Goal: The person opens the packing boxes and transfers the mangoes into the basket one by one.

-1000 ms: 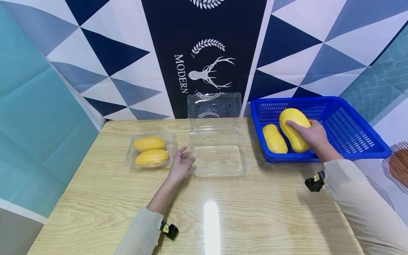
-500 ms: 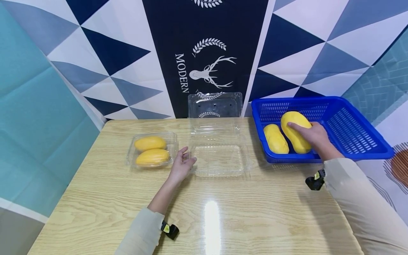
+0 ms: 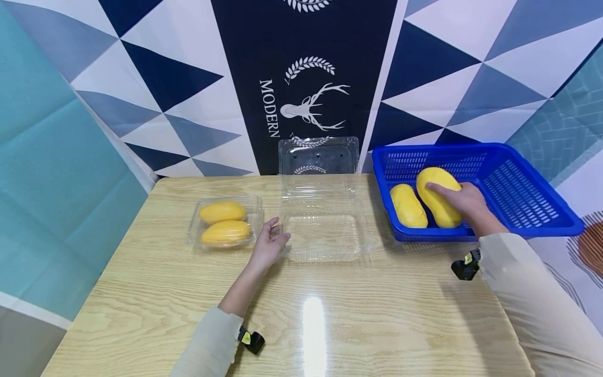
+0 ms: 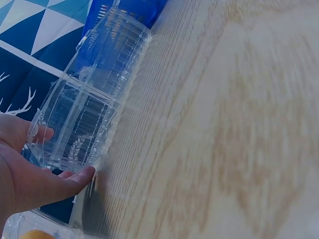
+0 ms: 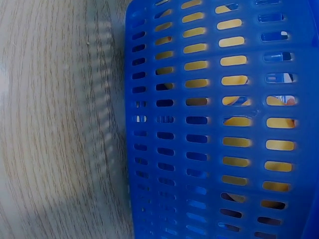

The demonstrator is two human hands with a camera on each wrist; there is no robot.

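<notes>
In the head view my right hand (image 3: 464,200) grips a large, oblong yellow fruit (image 3: 437,196) inside the blue plastic basket (image 3: 542,233), thumb across its top. A smaller yellow fruit (image 3: 408,205) lies just left of it. My left hand (image 3: 268,243) rests with loosely bent fingers at the left edge of a clear plastic clamshell box (image 3: 325,256), whose lid (image 3: 317,152) stands raised. From the left wrist, the left hand (image 4: 40,174) has thumb and fingers spread about the box corner (image 4: 94,159). The right wrist view shows mostly the slotted basket wall (image 5: 209,124); yellow shows through.
Farther left sits a closed clear box (image 3: 256,209) holding two yellow fruits (image 3: 223,233). All of it is on a wooden table (image 3: 377,314). A patterned cloth (image 3: 188,78) hangs behind the table's back edge, and the basket overhangs the right side.
The right hand's yellow fruit has sunk slightly lower and towards me in the basket. My left hand and the clear boxes stay where they were.
</notes>
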